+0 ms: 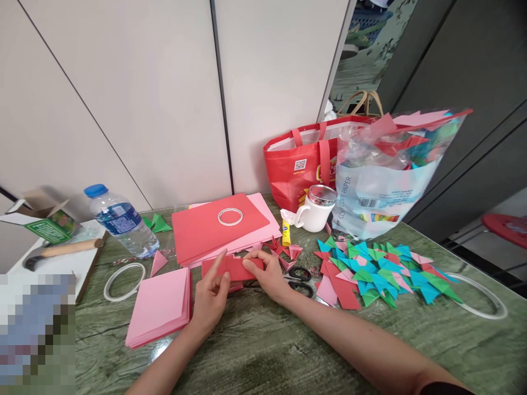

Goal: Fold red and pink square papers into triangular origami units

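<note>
A folded piece of red paper (234, 267) is between my hands, just in front of the stacked sheets. My right hand (269, 275) grips its right end, thumb on top and fingers bent behind it. At the left end, my left hand (211, 296) has its index finger stretched out across the paper and its thumb apart; its other fingers are partly hidden. Black-handled scissors (300, 281) lie right of my right hand, their blades mostly hidden. Small folded red and pink paper pieces (284, 248) rest behind it. A stack of pink paper squares (160, 304) is left of my left hand.
Red and pink sheets (206, 230) carry a tape roll (230, 217). A water bottle (123, 222), hammer (66, 251), glue stick (286, 233), white mug (317, 211), red bag (284, 164) and plastic bag (374, 186) stand around. Colourful folded papers (374, 269) are heaped at right.
</note>
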The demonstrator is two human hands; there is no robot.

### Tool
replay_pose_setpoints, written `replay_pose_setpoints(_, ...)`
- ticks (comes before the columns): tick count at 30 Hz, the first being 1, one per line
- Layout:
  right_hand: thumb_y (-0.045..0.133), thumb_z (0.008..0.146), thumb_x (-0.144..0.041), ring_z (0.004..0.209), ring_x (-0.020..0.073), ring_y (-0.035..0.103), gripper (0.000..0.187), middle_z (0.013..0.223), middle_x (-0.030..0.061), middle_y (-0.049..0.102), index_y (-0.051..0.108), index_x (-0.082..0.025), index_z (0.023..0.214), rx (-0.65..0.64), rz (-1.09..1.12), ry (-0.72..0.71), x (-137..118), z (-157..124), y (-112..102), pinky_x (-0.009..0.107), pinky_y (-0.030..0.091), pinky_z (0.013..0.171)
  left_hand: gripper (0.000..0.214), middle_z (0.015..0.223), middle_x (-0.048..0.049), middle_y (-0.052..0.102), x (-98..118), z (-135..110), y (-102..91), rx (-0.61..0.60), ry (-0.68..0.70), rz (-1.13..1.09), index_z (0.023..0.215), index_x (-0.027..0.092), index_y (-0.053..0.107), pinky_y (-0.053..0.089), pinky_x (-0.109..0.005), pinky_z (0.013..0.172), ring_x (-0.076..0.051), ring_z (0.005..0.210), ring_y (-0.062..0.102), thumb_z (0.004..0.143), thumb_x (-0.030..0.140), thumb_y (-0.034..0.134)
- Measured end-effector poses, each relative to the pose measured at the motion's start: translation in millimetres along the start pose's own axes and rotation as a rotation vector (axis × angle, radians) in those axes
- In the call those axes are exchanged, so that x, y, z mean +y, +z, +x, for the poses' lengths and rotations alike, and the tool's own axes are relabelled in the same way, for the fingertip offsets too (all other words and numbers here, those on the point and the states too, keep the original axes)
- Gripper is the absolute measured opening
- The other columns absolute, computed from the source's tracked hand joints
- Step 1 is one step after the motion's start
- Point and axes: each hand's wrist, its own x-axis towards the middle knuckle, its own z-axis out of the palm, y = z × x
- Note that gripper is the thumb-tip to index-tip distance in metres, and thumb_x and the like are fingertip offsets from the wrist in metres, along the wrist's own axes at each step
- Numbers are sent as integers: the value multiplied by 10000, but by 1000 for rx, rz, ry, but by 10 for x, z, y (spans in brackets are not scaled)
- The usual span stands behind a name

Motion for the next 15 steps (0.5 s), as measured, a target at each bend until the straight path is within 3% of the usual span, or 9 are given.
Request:
replay_pose_setpoints(4,604,748,-316,741,182,595,144,770,35,669,637,-177,759,-11,-2,4,-30,-5,3,307,478,707,324,677,-12,693,31,25,-26,18,90,28,1045,200,669,471,-249,525,-156,548,590,764,321,564)
replay_pose_setpoints(8,615,737,-301,749,182,600,121,770,30,671,634,-182,738,-14,-20,-14,-31,-4,9,316,481,730,231,892,-46,739,37,57,-3,-32,75,27,894,223,730,511,-347,793,-238,850,662,720,318,612)
replay_pose_setpoints(11,621,733,-302,769,181,598,133,789,27,658,627,-183,793,-9,-14,-13,-25,-6,18,317,480,747,196,898,-33,741,7,64,16,-26,66,10,858,236,737,513,-364,824,-236,851,676,721,294,609)
replay_pose_setpoints(15,694,664,-335,828,186,595,338,877,32,637,586,-192,951,30,94,10,-35,-12,35,306,483,755,198,905,-22,740,-22,40,1,72,132,58,886,245,732,529,-334,794,-218,829,686,747,249,591)
